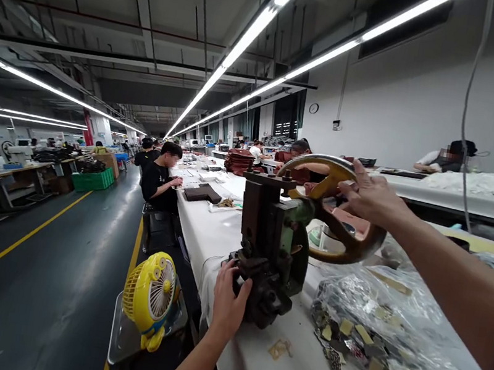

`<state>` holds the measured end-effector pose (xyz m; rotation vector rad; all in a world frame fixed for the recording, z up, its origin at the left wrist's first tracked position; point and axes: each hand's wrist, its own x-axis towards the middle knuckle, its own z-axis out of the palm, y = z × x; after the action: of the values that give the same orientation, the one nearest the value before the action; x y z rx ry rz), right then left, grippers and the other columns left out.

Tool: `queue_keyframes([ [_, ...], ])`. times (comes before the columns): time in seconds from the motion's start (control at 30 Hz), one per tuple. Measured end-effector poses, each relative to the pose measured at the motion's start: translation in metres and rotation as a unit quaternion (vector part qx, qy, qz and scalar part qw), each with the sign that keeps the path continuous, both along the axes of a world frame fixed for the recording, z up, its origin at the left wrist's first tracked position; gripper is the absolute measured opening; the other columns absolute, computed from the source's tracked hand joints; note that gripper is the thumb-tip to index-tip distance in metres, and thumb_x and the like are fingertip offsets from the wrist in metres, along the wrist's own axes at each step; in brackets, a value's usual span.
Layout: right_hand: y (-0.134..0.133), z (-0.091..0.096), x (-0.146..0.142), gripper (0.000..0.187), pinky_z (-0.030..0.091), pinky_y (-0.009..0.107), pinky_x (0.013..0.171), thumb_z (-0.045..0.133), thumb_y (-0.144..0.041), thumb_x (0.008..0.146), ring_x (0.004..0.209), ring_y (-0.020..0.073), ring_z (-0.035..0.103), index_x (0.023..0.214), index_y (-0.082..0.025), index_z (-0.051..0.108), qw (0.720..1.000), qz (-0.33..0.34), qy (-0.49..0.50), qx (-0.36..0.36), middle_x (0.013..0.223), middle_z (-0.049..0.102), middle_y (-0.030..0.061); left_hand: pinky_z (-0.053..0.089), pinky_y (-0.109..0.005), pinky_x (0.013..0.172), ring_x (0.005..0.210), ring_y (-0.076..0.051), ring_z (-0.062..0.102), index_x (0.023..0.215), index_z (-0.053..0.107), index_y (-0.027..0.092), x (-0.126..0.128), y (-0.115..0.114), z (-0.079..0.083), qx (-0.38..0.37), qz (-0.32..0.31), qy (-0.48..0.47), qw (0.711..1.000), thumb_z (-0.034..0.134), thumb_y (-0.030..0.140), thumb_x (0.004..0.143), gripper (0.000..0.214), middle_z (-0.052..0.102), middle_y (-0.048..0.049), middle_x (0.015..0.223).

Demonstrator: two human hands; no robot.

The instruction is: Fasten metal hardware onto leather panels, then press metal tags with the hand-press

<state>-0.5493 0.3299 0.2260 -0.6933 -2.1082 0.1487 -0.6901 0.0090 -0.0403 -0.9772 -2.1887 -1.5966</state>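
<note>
A dark cast-iron hand press (266, 244) with a green housing (295, 261) is on the white-covered workbench (215, 236). My left hand (230, 301) grips the lower front of the press, its fingers curled around the dark metal. My right hand (370, 195) is stretched across to the large brass-coloured handwheel (336, 240) on the press's side, with its fingers wrapped over the rim. To the right of the press lies a transparent plastic bag (378, 306) holding patterned leather scraps (370, 354).
A yellow desk fan (149, 298) stands on a stand beside the bench's near edge. Farther along the bench sits a person in a black shirt (158, 180), with dark leather pieces (202, 193) on the bench. A green crate (93, 179) sits by the aisle on the left.
</note>
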Motion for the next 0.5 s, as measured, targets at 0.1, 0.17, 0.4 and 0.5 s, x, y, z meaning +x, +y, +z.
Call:
queue_keyframes([
  [0.1,-0.032,0.014,-0.011,0.074,0.029,0.07,0.113,0.062,-0.044,0.098,0.148,0.0499,0.03,0.16,-0.014,0.036,0.996,-0.042,-0.068,0.042,0.163,0.03,0.0268,0.044,-0.054,0.113,0.133,-0.033,0.055,0.089,0.071,0.021,-0.002,0.013,0.013,0.045,0.049,-0.019,0.998,0.065,0.039,0.09,0.02,0.065,-0.0132,0.134],
  [0.17,-0.052,0.01,-0.007,0.078,0.021,0.063,0.121,0.063,-0.041,0.098,0.154,0.0439,0.018,0.162,-0.009,0.031,0.993,-0.044,-0.101,0.049,0.168,0.019,0.0243,0.047,-0.052,0.11,0.125,-0.032,0.06,0.076,0.07,0.021,-0.002,0.018,0.02,0.069,0.052,-0.019,0.996,0.067,0.034,0.085,0.016,0.07,-0.0122,0.122],
  [0.4,-0.1,-0.077,0.052,0.067,0.033,0.053,0.117,0.067,-0.04,0.095,0.147,0.0373,0.037,0.155,-0.02,0.046,0.966,0.04,-0.254,-0.014,0.163,0.038,0.0149,0.042,-0.044,0.116,0.128,-0.028,0.06,0.074,0.068,0.02,-0.002,0.027,0.014,0.109,0.06,-0.075,0.989,0.067,0.03,0.084,0.014,0.068,-0.012,0.133],
  [0.5,-0.136,-0.143,0.087,0.03,0.052,0.032,0.089,0.056,-0.033,0.1,0.104,0.0242,0.069,0.123,-0.024,0.074,0.936,0.103,-0.325,-0.085,0.119,0.075,0.0063,0.044,-0.039,0.114,0.128,-0.025,0.062,0.078,0.068,0.02,0.003,0.002,0.0,0.119,0.076,-0.072,0.987,0.064,0.034,0.087,0.017,0.068,-0.0111,0.135],
])
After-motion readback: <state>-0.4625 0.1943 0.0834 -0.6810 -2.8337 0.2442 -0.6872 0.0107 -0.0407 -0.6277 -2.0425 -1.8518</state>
